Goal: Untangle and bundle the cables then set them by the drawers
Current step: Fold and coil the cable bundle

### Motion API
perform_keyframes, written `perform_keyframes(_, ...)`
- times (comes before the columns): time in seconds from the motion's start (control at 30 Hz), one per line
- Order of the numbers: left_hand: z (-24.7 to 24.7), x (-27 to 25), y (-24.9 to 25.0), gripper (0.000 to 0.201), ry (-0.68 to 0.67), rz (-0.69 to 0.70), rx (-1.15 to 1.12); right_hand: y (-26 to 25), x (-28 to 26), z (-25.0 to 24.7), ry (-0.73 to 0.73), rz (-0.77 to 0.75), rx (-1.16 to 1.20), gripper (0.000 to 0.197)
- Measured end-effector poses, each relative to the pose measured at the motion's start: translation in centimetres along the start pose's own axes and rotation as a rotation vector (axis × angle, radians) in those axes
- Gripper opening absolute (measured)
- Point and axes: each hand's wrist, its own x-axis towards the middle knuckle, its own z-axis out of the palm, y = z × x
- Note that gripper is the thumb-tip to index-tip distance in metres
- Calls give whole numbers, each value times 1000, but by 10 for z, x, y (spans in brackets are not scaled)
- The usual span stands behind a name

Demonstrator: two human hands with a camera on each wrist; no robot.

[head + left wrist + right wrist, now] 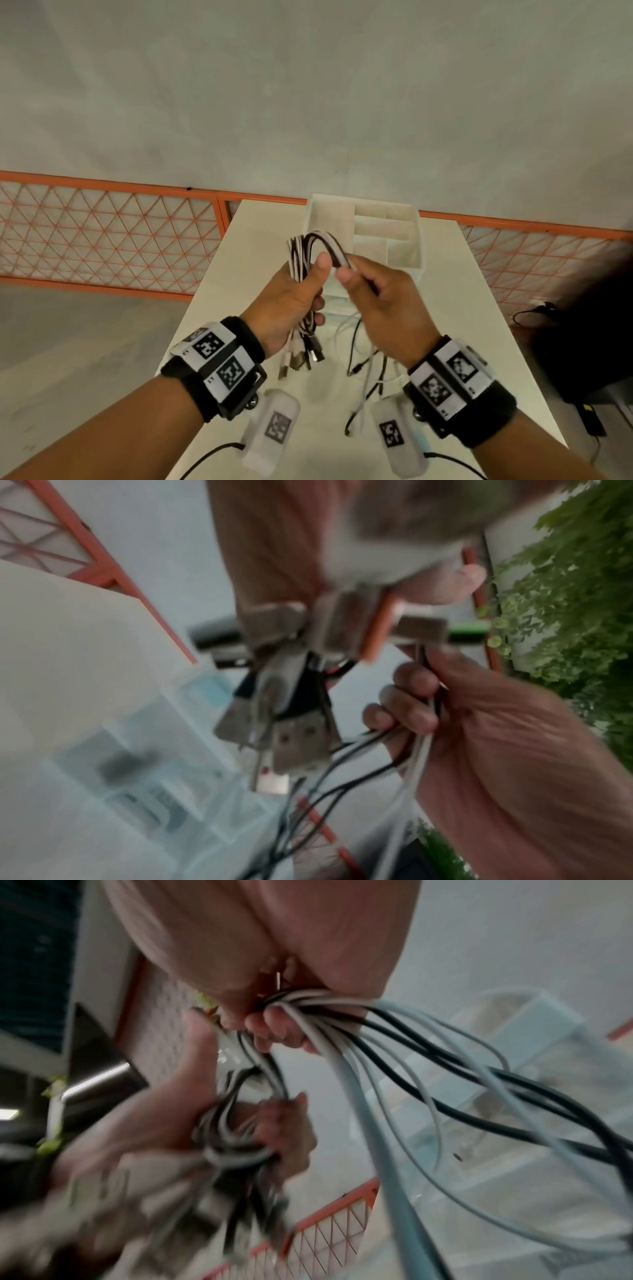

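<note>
Above the white table (pixel 260 240) both hands hold one bundle of black and white cables (pixel 317 240). My left hand (pixel 308 287) grips the folded bundle upright, thumb on top, and metal USB plugs (pixel 301 359) hang below it. My right hand (pixel 363 284) grips the strands that arch over from the loop. Their loose ends (pixel 363 370) trail down to the table. The translucent white drawers (pixel 376 233) stand just behind the hands. The left wrist view shows the plugs (pixel 291 731) close up. In the right wrist view, right-hand fingers (pixel 274 1034) curl round the strands (pixel 445 1083).
An orange mesh fence (pixel 102 233) runs behind the table on a grey floor. A dark object with a black cord (pixel 534 311) sits off the table's right side. White tagged packs (pixel 274 428) hang under both wrists.
</note>
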Motion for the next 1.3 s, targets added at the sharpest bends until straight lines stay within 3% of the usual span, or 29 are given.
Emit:
perform_keyframes(0.07, 8, -2, 2, 76, -76, 46, 10, -2, -2, 18, -27, -85, -74, 24)
perform_keyframes(0.13, 13, -4, 6, 48, -91, 26, -87, 0, -4, 27, -76, -131, -154, 25)
perform_keyframes(0.23, 13, -1, 7, 20, 81, -1, -214, 0, -8, 28, -234, -166, -169, 31)
perform_keyframes(0.3, 7, 5, 6, 22, 208, 3, -240, 0, -15, 25, -277, -164, -155, 54)
perform_keyframes(0.37, -2, 10, 10, 23, 231, 13, -345, 7, -21, 21, -237, -111, -123, 61)
perform_keyframes(0.5, -23, 10, 28, 27, -30, 121, -552, 35, -22, 7, -91, 168, -61, 25)
perform_keyframes(0.57, -30, 5, 33, 25, -196, 121, -546, 53, -21, -2, -62, 271, -164, 23)
perform_keyframes(0.63, -33, -1, 33, 24, -342, 63, -479, 59, -16, -9, -81, 337, -230, 40)
perform_keyframes(0.7, -30, -8, 28, 24, -402, -21, -311, 56, -8, -16, -99, 354, -250, 45)
perform_keyframes(0.83, -15, -17, 14, 32, -309, -106, 266, 45, 10, -25, -127, 322, -476, 44)
perform_keyframes(0.97, -2, -18, 1, 26, -302, -96, 542, 26, 20, -22, -156, 363, -633, 26)
perform_keyframes(1.03, 1, -14, -7, 28, -227, -60, 657, 17, 22, -19, -118, 364, -656, 20)
perform_keyframes(1.2, -1, -4, -15, 21, -2, -64, 622, 12, 23, -16, -20, 316, -608, 39)
perform_keyframes(1.3, -1, -3, -10, 30, 104, -3, 598, 6, 24, -16, -3, 234, -517, 30)
